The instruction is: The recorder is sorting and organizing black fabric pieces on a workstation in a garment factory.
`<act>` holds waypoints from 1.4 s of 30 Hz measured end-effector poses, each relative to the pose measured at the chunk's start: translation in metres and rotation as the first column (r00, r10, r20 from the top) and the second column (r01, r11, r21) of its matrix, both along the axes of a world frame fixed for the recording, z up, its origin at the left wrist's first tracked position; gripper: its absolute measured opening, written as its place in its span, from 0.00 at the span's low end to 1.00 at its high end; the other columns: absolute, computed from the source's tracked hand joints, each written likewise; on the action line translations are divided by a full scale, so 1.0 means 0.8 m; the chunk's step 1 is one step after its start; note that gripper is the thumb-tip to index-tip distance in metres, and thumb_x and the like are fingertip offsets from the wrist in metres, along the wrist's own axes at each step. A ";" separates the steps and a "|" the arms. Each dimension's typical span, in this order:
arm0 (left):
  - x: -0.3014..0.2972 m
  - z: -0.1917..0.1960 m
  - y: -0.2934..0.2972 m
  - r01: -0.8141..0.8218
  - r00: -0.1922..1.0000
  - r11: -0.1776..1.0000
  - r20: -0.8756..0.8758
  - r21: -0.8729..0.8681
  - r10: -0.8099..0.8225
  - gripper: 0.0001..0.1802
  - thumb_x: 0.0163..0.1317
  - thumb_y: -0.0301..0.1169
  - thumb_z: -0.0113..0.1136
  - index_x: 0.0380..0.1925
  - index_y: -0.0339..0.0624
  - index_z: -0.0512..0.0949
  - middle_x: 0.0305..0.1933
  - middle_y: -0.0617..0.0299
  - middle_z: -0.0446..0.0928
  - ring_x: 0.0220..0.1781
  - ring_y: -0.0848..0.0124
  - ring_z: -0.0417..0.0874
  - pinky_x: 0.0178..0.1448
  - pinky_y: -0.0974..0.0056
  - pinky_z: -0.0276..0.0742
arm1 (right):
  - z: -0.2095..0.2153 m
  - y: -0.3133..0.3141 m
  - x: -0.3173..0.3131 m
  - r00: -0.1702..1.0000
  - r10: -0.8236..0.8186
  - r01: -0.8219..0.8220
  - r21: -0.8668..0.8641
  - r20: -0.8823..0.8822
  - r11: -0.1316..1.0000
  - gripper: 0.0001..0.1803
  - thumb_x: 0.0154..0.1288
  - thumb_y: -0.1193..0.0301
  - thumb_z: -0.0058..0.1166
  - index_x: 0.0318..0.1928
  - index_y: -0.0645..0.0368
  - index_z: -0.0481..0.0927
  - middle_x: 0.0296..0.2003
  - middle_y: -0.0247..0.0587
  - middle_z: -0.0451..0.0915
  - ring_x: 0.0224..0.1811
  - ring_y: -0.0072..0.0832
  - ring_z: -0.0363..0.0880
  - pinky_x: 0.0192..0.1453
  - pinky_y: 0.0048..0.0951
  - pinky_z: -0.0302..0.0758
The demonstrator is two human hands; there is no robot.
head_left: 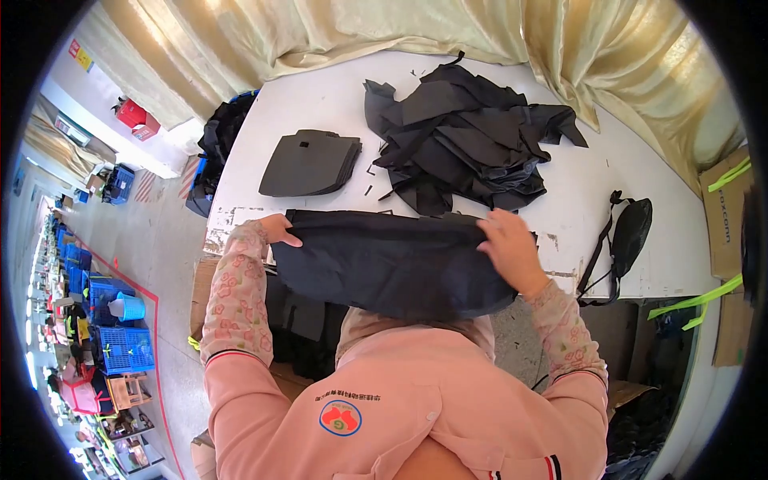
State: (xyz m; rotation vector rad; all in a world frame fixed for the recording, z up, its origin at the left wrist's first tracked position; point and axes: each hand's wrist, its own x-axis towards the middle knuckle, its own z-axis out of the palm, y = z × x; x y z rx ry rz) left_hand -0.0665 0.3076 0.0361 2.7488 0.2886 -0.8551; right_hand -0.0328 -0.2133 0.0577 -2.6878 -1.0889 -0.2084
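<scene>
A wide black fabric piece [392, 264] hangs over the near edge of the white table, down toward my lap. At its upper left corner my left hand [280, 230] is closed on the cloth, thumb in front. My right hand [512, 252] lies over the upper right part of the same piece, its fingers stretched and apart, slightly blurred. Just beyond it, on the table, sits a neat stack of dark grey shaped panels [310, 164]. A loose heap of black fabric pieces [472, 132] spreads to the right of the stack.
A small black pouch with straps [628, 240] lies at the table's right [672, 260]. Gold curtains [384, 28] hang along the far side. Cardboard boxes [726, 208] stand at right, with yellow-green straps. Blue crates [124, 348] line the floor at left.
</scene>
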 end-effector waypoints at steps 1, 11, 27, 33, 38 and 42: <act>0.004 -0.006 0.002 0.030 0.999 1.000 -0.034 0.004 -0.030 0.40 0.43 0.53 0.74 0.49 0.30 0.79 0.43 0.48 0.83 0.49 0.54 0.83 0.55 0.58 0.75 | -0.001 0.009 -0.010 0.986 0.151 -0.153 0.030 0.065 0.988 0.35 0.53 0.56 0.63 0.59 0.58 0.71 0.64 0.45 0.67 0.68 0.44 0.61 0.70 0.49 0.58; 0.002 -0.016 0.053 -0.354 0.935 0.885 -0.131 -0.302 0.330 0.14 0.54 0.23 0.68 0.41 0.31 0.79 0.28 0.56 0.82 0.25 0.68 0.84 0.29 0.65 0.80 | -0.049 0.018 -0.040 0.938 0.295 -0.307 -0.041 -0.181 0.951 0.45 0.57 0.45 0.56 0.70 0.52 0.60 0.72 0.48 0.54 0.74 0.47 0.50 0.76 0.53 0.45; 0.053 0.114 -0.153 0.374 0.781 0.562 0.577 -0.737 0.237 0.26 0.59 0.32 0.66 0.58 0.45 0.72 0.45 0.59 0.79 0.45 0.72 0.79 0.48 0.66 0.76 | 0.034 0.175 0.001 0.461 0.579 0.319 0.734 -0.673 0.599 0.07 0.69 0.75 0.51 0.45 0.65 0.76 0.34 0.37 0.81 0.35 0.21 0.81 0.41 0.21 0.77; 0.069 -0.064 -0.029 0.044 0.739 0.908 0.598 0.417 -0.311 0.41 0.50 0.41 0.72 0.64 0.51 0.65 0.64 0.55 0.71 0.62 0.57 0.75 0.61 0.56 0.73 | 0.029 0.166 -0.006 0.436 0.557 0.369 0.705 -0.707 0.606 0.05 0.68 0.74 0.53 0.39 0.65 0.77 0.30 0.34 0.79 0.28 0.17 0.78 0.34 0.19 0.76; 0.096 -0.028 -0.030 0.007 0.908 0.999 0.418 0.035 -0.021 0.38 0.48 0.37 0.74 0.61 0.51 0.70 0.57 0.50 0.77 0.59 0.54 0.76 0.62 0.55 0.72 | 0.024 0.159 0.001 0.389 0.559 0.421 0.681 -0.732 0.599 0.06 0.68 0.74 0.55 0.40 0.65 0.78 0.30 0.35 0.79 0.25 0.17 0.77 0.29 0.17 0.76; 0.082 -0.029 -0.003 0.098 0.828 0.995 0.557 -0.027 -0.067 0.29 0.53 0.33 0.69 0.57 0.48 0.74 0.50 0.49 0.80 0.54 0.51 0.79 0.59 0.54 0.73 | 0.021 0.179 -0.002 0.386 0.555 0.435 0.676 -0.737 0.595 0.07 0.67 0.73 0.56 0.41 0.64 0.78 0.27 0.33 0.79 0.24 0.16 0.77 0.25 0.15 0.73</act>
